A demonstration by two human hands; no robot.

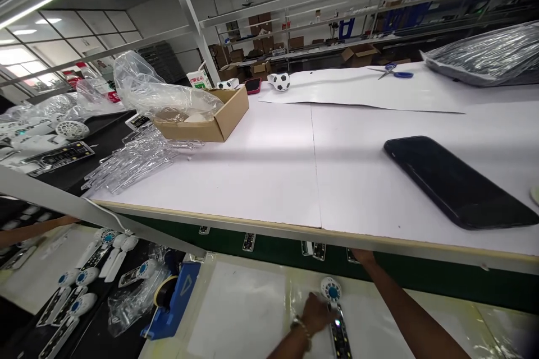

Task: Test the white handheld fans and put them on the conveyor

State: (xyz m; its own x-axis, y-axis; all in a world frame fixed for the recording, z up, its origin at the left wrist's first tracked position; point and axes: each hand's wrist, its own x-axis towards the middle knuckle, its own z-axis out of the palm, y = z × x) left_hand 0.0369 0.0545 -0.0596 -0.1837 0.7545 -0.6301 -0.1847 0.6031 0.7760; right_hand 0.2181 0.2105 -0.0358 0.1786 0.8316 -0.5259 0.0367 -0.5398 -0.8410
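My left hand [315,314], with a bracelet at the wrist, is at the lower middle, against the side of a device with a round white slotted head and blue centre [331,290]. From that head a long dark panel [340,336] runs towards me, a small light glowing on it. The hand is smeared, so its grip on the device is unclear. My right hand [365,257] reaches under the shelf's front edge onto the green strip, close to a small dark panel [352,256]. Its fingers are mostly hidden by the shelf edge.
Above the bench, a white shelf [261,168] holds a black phone-like slab [458,179], scissors [393,71], an open cardboard box [236,115] and clear plastic pieces [130,160]. A blue tape dispenser [177,303] stands left. Another person's arm [37,230] shows far left.
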